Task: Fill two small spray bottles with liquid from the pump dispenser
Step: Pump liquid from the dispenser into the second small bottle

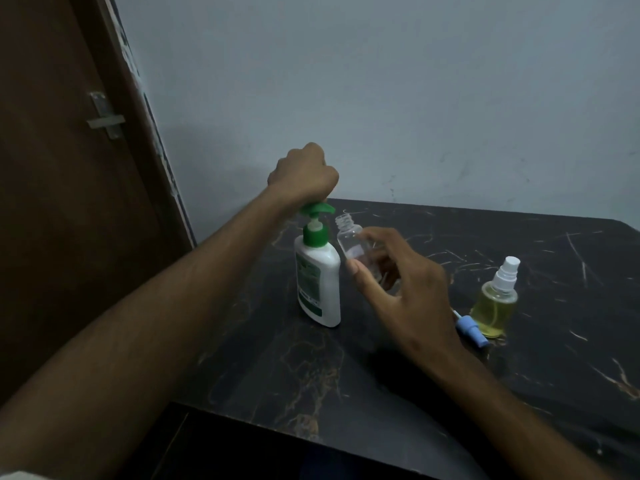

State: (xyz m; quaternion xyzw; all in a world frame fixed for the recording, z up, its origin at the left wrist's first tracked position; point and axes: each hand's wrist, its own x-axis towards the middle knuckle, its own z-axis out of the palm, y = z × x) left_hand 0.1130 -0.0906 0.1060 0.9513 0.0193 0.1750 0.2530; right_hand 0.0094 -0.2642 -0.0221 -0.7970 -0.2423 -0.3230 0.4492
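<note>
A person's left hand (304,174), curled into a fist, bears down on the green pump head (317,209) of a white dispenser (318,282) standing on a dark marbled table (519,375), while the right hand (398,282) pinches a clear, uncapped bottle (353,242) between thumb and fingers and holds it tilted, its threaded mouth just under the spout. The bottle looks nearly empty and touches, or all but touches, the dispenser's shoulder. To the right, well apart, a second bottle (496,301) stands upright with its white sprayer fitted and yellow liquid inside — apparently already filled — and a blue sprayer (471,329) lies loose beside its base. The clear bottle is likely thin, light plastic: stiff enough to hold its shape, yet easy to squeeze out of line and slick once liquid runs down it, so a grip round the mid-body, clear of the neck, suits it best. The dispenser seems heavier and steadier, but tall and narrow — a push that is off-centre could tip it, which argues for pressing straight down on the flat top of the pump. The narrow mouth leaves little margin for the stream.
</note>
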